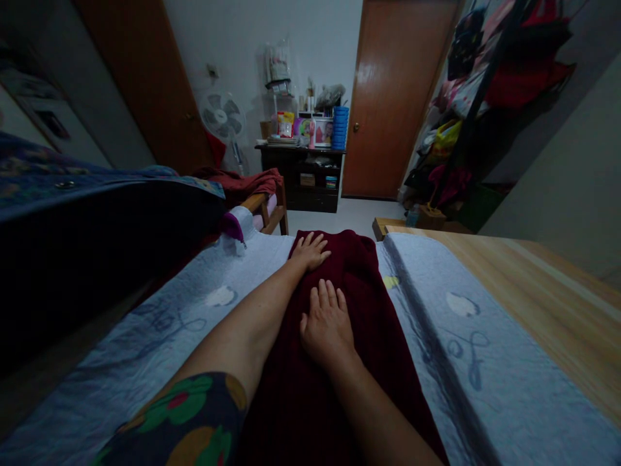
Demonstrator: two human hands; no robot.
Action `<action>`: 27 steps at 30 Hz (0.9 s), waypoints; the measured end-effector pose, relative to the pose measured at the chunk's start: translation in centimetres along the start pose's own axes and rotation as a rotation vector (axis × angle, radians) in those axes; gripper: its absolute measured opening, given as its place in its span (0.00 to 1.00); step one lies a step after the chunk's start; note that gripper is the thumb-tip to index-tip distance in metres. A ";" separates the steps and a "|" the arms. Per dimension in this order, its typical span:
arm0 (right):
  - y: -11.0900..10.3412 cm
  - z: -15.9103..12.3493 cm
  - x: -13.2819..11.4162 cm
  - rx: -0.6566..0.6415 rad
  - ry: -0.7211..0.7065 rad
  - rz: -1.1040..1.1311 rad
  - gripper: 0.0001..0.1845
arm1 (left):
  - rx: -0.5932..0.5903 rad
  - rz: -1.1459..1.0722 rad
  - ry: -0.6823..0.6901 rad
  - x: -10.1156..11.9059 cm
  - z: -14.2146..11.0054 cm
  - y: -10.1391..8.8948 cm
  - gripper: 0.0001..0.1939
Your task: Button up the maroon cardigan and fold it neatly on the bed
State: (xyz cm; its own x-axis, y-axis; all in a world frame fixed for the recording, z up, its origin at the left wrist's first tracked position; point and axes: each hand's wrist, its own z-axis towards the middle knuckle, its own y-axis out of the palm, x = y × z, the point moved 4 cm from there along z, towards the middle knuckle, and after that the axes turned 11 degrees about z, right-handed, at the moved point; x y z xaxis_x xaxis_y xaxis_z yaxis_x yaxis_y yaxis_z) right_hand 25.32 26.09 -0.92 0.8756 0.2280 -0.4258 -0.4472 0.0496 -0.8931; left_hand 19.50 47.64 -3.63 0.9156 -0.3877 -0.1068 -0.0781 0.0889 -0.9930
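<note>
A dark red piece of cloth [359, 310], long and folded narrow, lies lengthwise over a pale blue patterned sheet [189, 323]. Near its far end my left hand [311, 251] rests flat on it, fingers spread. Closer to me, my right hand [328, 320] lies palm down on the same cloth, its fingers stretched out and the thumb apart. Neither hand grips anything. What kind of garment or fabric the red cloth is, I cannot tell.
A wooden surface [528, 278] borders the sheet on the right. Dark draped fabric [97, 259] hangs at the left. Beyond stand a wooden chair [279, 210], a fan [223, 116], a loaded black cabinet [298, 200] and a brown door [392, 97]. Bags [524, 77] hang at the right.
</note>
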 end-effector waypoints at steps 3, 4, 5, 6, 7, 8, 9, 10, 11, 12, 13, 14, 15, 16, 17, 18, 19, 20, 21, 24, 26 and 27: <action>0.1 -0.2 -0.1 0.001 0.003 -0.006 0.35 | 0.011 0.009 -0.015 0.0 0.0 0.0 0.33; 0.1 -0.2 -0.1 0.002 0.004 -0.007 0.35 | 0.018 0.013 -0.017 0.1 0.0 -0.1 0.33; 0.1 -0.2 -0.1 0.001 0.004 -0.007 0.35 | 0.029 0.016 -0.019 0.1 0.0 -0.2 0.33; 0.1 -0.2 -0.1 0.000 0.006 -0.007 0.35 | 0.044 0.020 -0.021 0.2 -0.1 -0.3 0.32; 0.1 -0.2 -0.1 -0.002 0.008 -0.007 0.35 | 0.064 0.023 -0.020 0.3 -0.2 -0.6 0.32; 0.1 -0.1 -0.1 -0.004 0.011 -0.007 0.35 | 0.084 0.024 -0.016 0.4 -0.4 -0.8 0.32; 0.1 -0.1 -0.1 -0.006 0.014 -0.008 0.35 | 0.106 0.020 -0.013 0.5 -0.6 -1.2 0.31; 0.1 -0.1 -0.1 -0.007 0.015 -0.007 0.35 | 0.125 0.008 -0.013 0.5 -0.9 -1.6 0.31; 0.1 -0.1 -0.2 -0.008 0.015 -0.006 0.36 | 0.141 -0.015 -0.015 0.5 -1.4 -2.0 0.31; 0.1 -0.1 -0.2 -0.009 0.014 -0.004 0.36 | 0.151 -0.048 -0.012 0.5 -1.9 -2.4 0.30; 0.1 -0.1 -0.2 -0.008 0.013 -0.002 0.36 | 0.150 -0.090 0.004 0.6 -2.6 -2.7 0.29; 0.0 -0.1 -0.2 -0.003 0.010 0.001 0.36 | 0.134 -0.139 0.037 0.6 -3.4 -2.8 0.28; 0.0 -0.2 -0.2 0.003 0.008 0.003 0.36 | 0.108 -0.187 0.086 0.7 -4.2 -2.9 0.27; -0.1 -0.2 -0.3 0.009 0.008 0.004 0.36 | 0.072 -0.229 0.143 0.9 -5.1 -2.8 0.25; -0.1 -0.2 -0.3 0.015 0.008 0.006 0.36 | 0.030 -0.261 0.195 1.0 -5.9 -2.6 0.24; -0.1 -0.2 -0.3 0.020 0.010 0.007 0.36 | -0.010 -0.281 0.229 1.1 -6.7 -2.3 0.24; -0.1 -0.3 -0.3 0.024 0.012 0.009 0.36 | -0.044 -0.289 0.242 1.2 -7.3 -1.9 0.24; -0.1 -0.3 -0.3 0.029 0.014 0.011 0.37 | -0.067 -0.285 0.238 1.2 -7.7 -1.6 0.24; -0.1 -0.3 -0.3 0.036 0.017 0.012 0.37 | -0.078 -0.272 0.222 1.2 -8.0 -1.2 0.25; -0.1 -0.5 -0.3 0.050 0.029 0.008 0.37 | -0.065 -0.204 0.176 1.4 -8.2 -0.5 0.26; -0.1 -0.7 -0.3 0.049 0.047 -0.001 0.37 | -0.050 -0.162 0.168 1.7 -8.1 -0.4 0.27; -0.1 -0.9 -0.4 0.048 0.057 -0.007 0.37 | -0.045 -0.146 0.169 1.8 -8.1 -0.4 0.27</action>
State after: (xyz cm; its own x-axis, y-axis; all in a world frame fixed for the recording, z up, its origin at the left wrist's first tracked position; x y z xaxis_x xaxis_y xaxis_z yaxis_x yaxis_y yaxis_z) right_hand 25.22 25.16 -0.79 0.8873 0.1714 -0.4283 -0.4479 0.0979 -0.8887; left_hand 17.96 39.49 -3.87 0.8395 -0.5422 0.0355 0.0298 -0.0192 -0.9994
